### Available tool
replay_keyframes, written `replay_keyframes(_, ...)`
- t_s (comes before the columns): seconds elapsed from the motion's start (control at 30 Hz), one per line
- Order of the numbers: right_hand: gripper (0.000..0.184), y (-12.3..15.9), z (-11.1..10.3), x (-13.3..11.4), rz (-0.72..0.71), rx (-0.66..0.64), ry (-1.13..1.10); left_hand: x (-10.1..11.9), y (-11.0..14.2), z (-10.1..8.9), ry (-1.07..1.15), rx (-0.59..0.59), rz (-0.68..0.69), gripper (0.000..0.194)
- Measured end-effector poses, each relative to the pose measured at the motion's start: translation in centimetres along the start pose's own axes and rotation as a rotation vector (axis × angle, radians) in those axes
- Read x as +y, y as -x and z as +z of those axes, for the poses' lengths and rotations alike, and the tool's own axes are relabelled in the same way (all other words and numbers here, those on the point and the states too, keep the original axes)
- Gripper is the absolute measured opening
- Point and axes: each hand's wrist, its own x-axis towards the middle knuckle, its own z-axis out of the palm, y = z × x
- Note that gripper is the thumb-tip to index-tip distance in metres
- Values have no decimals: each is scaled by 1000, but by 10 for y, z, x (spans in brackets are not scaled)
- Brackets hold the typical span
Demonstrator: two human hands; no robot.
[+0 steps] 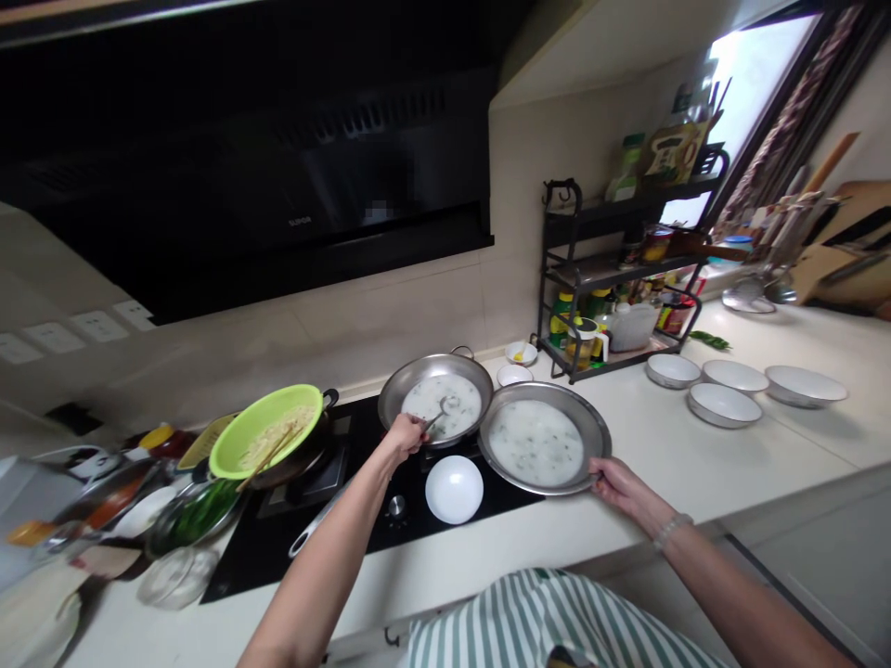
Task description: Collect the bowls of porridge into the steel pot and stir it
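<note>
My left hand (409, 436) is closed around the handle of a metal spoon (438, 414), whose bowl dips into white, herb-flecked soup. That soup sits in a steel pan (398, 397) on the stove. Gripped at its right edge by my right hand (619, 484) is a second wide steel pan (600, 422), also holding white soup with green bits. The two pans meet or overlap at their rims; I cannot tell which. In front of them, on the black stovetop, is a white bowl (454, 490).
Left on the stove, a lime-green colander (226, 445) holds pale noodles with chopsticks (268, 461) across it. Several white bowls (725, 405) stand on the right counter. A black spice rack (577, 278) is against the wall; a range hood (278, 186) hangs above.
</note>
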Motion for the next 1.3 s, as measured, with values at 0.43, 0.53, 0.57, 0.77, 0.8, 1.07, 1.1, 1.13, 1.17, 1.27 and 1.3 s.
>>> replay_keyframes(0.43, 24, 0, 0, 1, 1, -3, 0, 4, 21, -28, 164, 7, -76, 10)
replay_keyframes(0.53, 24, 1, 1, 0, -2, -6, -2, 4, 24, -31, 181, 8, -81, 8)
replay_keyframes(0.57, 24, 2, 1, 0, -3, -6, -2, 4, 25, -32, 185, 7, -83, 7)
replay_keyframes(0.77, 24, 3, 1, -1, -3, -3, 7, 6, 29, -35, 197, 4, -88, 4)
replay_keyframes(0.8, 24, 3, 2, -1, -3, -1, 7, 6, 30, -35, 199, 2, -87, 4)
replay_keyframes(1.07, 25, 3, 1, 0, 0, 0, 2, 22, 49, -30, 217, -39, -54, 11)
replay_keyframes(1.1, 25, 2, 1, 0, -2, 0, 2, 25, 53, -28, 217, -53, -48, 13)
replay_keyframes(1.13, 25, 2, 1, 0, -3, -1, 2, 28, 57, -26, 217, -72, -42, 15)
replay_keyframes(1.17, 24, 2, 1, 1, -4, -3, 4, 31, 61, -23, 215, -97, -34, 17)
replay_keyframes(1.27, 24, 1, 0, 1, -5, -6, 9, 38, 72, -12, 200, -181, -18, 19)
replay_keyframes(1.3, 24, 0, 0, 2, -7, -7, 9, 39, 74, -7, 189, -207, -15, 20)
